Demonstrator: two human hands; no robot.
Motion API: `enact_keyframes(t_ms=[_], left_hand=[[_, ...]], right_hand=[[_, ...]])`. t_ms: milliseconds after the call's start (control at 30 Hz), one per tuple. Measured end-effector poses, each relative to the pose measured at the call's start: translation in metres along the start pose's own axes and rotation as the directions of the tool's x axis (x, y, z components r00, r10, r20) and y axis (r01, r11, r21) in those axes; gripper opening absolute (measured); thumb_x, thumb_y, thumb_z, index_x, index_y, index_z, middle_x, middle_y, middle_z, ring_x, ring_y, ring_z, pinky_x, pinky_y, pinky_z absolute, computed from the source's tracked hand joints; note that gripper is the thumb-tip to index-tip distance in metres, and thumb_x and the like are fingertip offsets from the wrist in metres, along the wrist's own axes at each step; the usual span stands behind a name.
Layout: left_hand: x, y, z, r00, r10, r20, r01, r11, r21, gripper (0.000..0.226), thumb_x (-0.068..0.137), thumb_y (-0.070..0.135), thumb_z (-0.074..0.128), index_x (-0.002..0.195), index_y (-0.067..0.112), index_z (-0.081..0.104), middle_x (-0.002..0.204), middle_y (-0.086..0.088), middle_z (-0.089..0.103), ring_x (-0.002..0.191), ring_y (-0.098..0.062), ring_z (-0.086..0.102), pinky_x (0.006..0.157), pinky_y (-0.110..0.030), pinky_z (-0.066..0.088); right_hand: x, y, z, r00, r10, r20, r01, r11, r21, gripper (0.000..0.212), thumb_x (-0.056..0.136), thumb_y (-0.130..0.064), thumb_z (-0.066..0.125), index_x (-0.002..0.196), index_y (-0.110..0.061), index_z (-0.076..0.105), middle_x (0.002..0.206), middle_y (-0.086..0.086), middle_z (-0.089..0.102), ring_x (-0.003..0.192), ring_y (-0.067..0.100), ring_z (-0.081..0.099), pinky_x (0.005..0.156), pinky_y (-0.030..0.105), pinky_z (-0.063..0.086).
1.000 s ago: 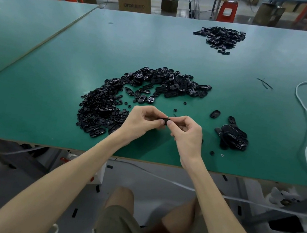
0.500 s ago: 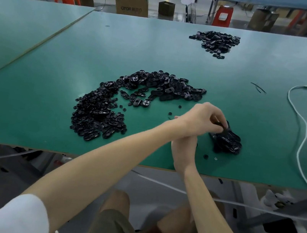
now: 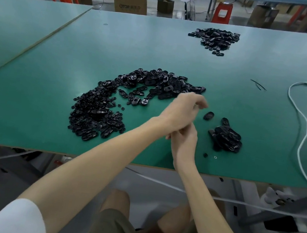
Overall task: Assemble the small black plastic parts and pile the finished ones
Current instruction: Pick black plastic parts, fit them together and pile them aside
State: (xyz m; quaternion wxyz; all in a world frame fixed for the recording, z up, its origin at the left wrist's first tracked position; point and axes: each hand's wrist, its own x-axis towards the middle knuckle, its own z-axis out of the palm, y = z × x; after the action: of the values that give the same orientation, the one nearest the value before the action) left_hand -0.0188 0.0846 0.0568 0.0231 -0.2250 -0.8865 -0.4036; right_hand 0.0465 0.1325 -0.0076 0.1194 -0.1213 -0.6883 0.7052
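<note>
A wide arc of loose small black plastic parts (image 3: pixel 109 107) lies on the green table (image 3: pixel 28 116) ahead of me. To the right sits a small pile of finished black pieces (image 3: pixel 225 140), with one lone black piece (image 3: pixel 208 115) just to its left. My left hand (image 3: pixel 183 109) crosses over my right, blurred, a little left of the pile. Its fingers are loosely curled, and I see nothing in them. My right hand (image 3: pixel 185 141) stays near the table's front edge. The left wrist hides its fingertips.
A second heap of black parts (image 3: pixel 214 38) lies far back on the right. A white cable (image 3: pixel 305 130) snakes down the table's right side and off the front edge. Two tiny bits (image 3: pixel 205 155) lie near the front edge. Cardboard boxes and red stools stand beyond the table.
Both hands first pinched one part together. My left hand then reached right across to the finished pile, and it has now drawn back left, off the pile. My right hand has barely moved.
</note>
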Motion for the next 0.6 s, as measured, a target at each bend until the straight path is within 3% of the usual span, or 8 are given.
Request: enact_keyframes(t_ms=[100, 200, 333, 433, 600], left_hand=[[-0.005, -0.031, -0.024, 0.998, -0.058, -0.028, 0.064, 0.904, 0.422, 0.043, 0.094, -0.008, 0.044, 0.126, 0.01, 0.066, 0.131, -0.012, 0.059, 0.121, -0.029, 0.056, 0.096, -0.042, 0.049], [-0.014, -0.064, -0.045, 0.975, -0.18, -0.129, 0.222, 0.774, 0.593, 0.028, 0.098, -0.006, 0.046, 0.123, -0.001, 0.058, 0.131, -0.021, 0.05, 0.121, -0.036, 0.047, 0.095, -0.042, 0.046], [-0.025, -0.088, -0.062, 0.956, -0.259, -0.134, 0.284, 0.718, 0.636, 0.018, 0.105, 0.013, 0.056, 0.115, -0.002, 0.058, 0.126, -0.022, 0.052, 0.117, -0.036, 0.048, 0.096, -0.043, 0.045], [-0.031, -0.094, -0.064, 0.963, -0.214, -0.163, 0.268, 0.707, 0.655, 0.019, 0.105, 0.017, 0.056, 0.113, 0.001, 0.063, 0.121, -0.019, 0.058, 0.113, -0.035, 0.053, 0.096, -0.043, 0.044], [-0.04, -0.084, -0.064, 0.964, -0.121, -0.235, 0.235, 0.8, 0.552, 0.026, 0.106, 0.022, 0.053, 0.118, 0.008, 0.072, 0.118, -0.012, 0.061, 0.11, -0.03, 0.057, 0.097, -0.041, 0.044]], right_hand=[[-0.003, -0.006, -0.002, 1.0, -0.028, 0.002, 0.028, 1.0, -0.001, 0.01, 0.105, -0.008, 0.053, 0.102, -0.007, 0.063, 0.081, 0.008, 0.07, 0.058, 0.008, 0.062, 0.055, 0.021, 0.048], [-0.003, -0.004, 0.0, 0.999, -0.033, 0.008, 0.033, 0.999, 0.018, 0.012, 0.105, -0.01, 0.052, 0.106, -0.011, 0.063, 0.083, 0.006, 0.07, 0.06, 0.006, 0.065, 0.057, 0.019, 0.051], [-0.002, -0.004, 0.0, 0.999, -0.036, 0.024, 0.035, 0.999, 0.014, 0.012, 0.106, -0.01, 0.051, 0.105, -0.012, 0.063, 0.084, 0.005, 0.07, 0.061, 0.005, 0.065, 0.057, 0.019, 0.051], [-0.002, -0.004, 0.0, 0.998, -0.042, 0.036, 0.042, 0.999, 0.001, 0.012, 0.106, -0.01, 0.051, 0.104, -0.013, 0.063, 0.084, 0.006, 0.07, 0.061, 0.005, 0.066, 0.057, 0.019, 0.051], [-0.003, -0.005, 0.0, 0.999, -0.039, 0.035, 0.039, 0.999, 0.001, 0.011, 0.106, -0.011, 0.052, 0.105, -0.012, 0.063, 0.086, 0.006, 0.07, 0.062, 0.006, 0.066, 0.058, 0.02, 0.052]])
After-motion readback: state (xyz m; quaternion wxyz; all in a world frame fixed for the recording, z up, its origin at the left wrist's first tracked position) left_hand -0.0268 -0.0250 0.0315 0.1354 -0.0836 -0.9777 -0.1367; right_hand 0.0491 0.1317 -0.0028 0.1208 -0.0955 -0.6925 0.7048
